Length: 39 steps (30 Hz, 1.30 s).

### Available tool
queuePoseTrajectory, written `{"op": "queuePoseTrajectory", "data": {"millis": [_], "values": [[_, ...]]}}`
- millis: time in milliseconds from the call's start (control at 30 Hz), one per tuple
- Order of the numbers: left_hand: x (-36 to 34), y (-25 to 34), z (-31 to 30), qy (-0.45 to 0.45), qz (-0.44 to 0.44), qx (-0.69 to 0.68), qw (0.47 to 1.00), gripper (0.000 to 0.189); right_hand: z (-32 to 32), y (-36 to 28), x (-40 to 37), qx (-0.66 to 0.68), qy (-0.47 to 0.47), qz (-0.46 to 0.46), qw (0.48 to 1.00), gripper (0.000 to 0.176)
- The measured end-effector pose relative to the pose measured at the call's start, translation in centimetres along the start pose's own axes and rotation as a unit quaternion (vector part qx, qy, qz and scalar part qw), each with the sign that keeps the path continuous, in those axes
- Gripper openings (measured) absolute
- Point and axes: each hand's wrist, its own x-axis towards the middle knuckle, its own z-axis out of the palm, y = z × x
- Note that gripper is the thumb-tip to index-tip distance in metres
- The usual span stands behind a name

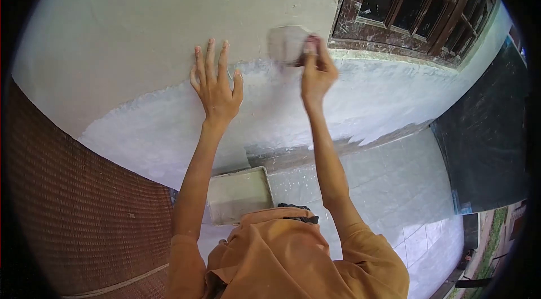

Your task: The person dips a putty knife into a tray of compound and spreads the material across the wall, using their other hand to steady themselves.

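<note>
Against the house wall (163, 12), my left hand (217, 88) lies with its fingers spread, holding nothing. My right hand (318, 74) is closed on a wide scraper (287, 45), a pale flat blade with a dark red part at the grip. The scraper is blurred by motion and overlaps the wall just left of the window's lower corner. Both hands are near the uneven line where the cream upper wall meets a whiter coat (152, 124) below. My two arms reach forward from orange-brown sleeves.
A brown-framed window (389, 28) with paint specks is at upper right. Below my arms a shallow rectangular tray (239, 195) rests on the spotted tiled floor (366, 181). A woven brown panel (84, 209) stands at left, a dark sheet (484, 135) at right.
</note>
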Motion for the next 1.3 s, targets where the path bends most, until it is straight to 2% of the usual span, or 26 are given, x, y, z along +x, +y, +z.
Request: {"op": "queuePoseTrajectory", "data": {"millis": [67,167,200,300,333,400,500,533,567,600,667,733,800,867,933,1033,1067,1167,1200,1300], "values": [[0.1,-0.2,0.1,0.015,0.003,0.014,1.000,0.060,-3.4,1.1,2.5,-0.015,0.071,0.048,0.996,0.030],[-0.1,-0.6,0.5,0.040,-0.019,0.022,0.999,0.060,-4.9,-0.9,5.3,0.065,0.199,0.023,0.978,0.027],[0.0,-0.5,0.6,0.041,-0.020,0.025,0.999,0.060,-4.4,-1.3,5.2,0.068,0.196,0.024,0.978,0.027],[0.3,0.4,1.0,0.037,-0.016,0.034,0.999,0.060,-2.0,-0.5,2.3,0.031,0.007,0.064,0.997,0.030],[0.6,0.7,1.1,0.036,-0.015,0.031,0.999,0.059,-0.2,-1.2,1.1,0.024,-0.033,0.020,0.999,0.033],[1.1,1.1,1.3,0.038,-0.008,0.027,0.999,0.059,1.7,-0.6,0.2,0.027,-0.034,0.022,0.999,0.033],[1.2,0.9,0.8,0.039,0.000,0.036,0.999,0.059,-2.1,0.3,4.0,-0.027,0.058,0.035,0.997,0.030],[1.0,0.7,0.4,0.045,-0.002,0.036,0.998,0.058,-3.8,0.4,5.1,0.033,0.091,0.083,0.992,0.030],[1.1,0.5,0.2,0.054,-0.003,0.035,0.998,0.058,-4.7,0.7,6.1,0.051,0.166,0.044,0.984,0.031],[1.0,0.4,0.3,0.058,-0.004,0.035,0.998,0.058,-5.2,-0.1,6.7,0.102,0.200,0.068,0.972,0.031],[0.7,0.2,0.5,0.063,-0.010,0.037,0.997,0.059,-4.2,-2.2,5.5,0.061,0.135,0.060,0.987,0.033],[1.0,0.6,0.8,0.058,-0.004,0.032,0.998,0.058,-1.6,-1.5,3.3,0.061,0.004,0.076,0.995,0.034],[1.2,1.3,1.1,0.050,0.002,0.025,0.998,0.058,2.0,-1.1,1.5,0.010,-0.001,0.013,1.000,0.033],[1.3,1.7,0.9,0.038,0.009,0.023,0.999,0.058,1.6,-1.2,2.3,-0.023,-0.010,0.048,0.999,0.031],[1.1,1.6,0.3,0.044,0.007,0.031,0.999,0.058,-1.5,-0.2,4.4,0.023,0.070,0.072,0.995,0.029],[0.6,1.1,-0.2,0.056,-0.006,0.040,0.998,0.057,-4.2,-1.0,6.3,0.127,0.211,0.052,0.968,0.031],[0.5,1.0,-0.2,0.057,-0.010,0.042,0.997,0.057,-4.0,-1.0,6.1,0.128,0.208,0.052,0.968,0.031],[0.6,1.0,0.1,0.040,-0.002,0.030,0.999,0.059,-0.9,-2.5,2.8,0.061,0.039,0.075,0.995,0.027],[0.8,1.2,0.3,0.037,0.001,0.028,0.999,0.059,0.3,-1.6,1.2,0.020,-0.014,0.056,0.998,0.028],[1.1,1.4,0.5,0.034,0.005,0.023,0.999,0.059,1.7,0.6,0.0,0.012,-0.023,0.069,0.997,0.032]]}}
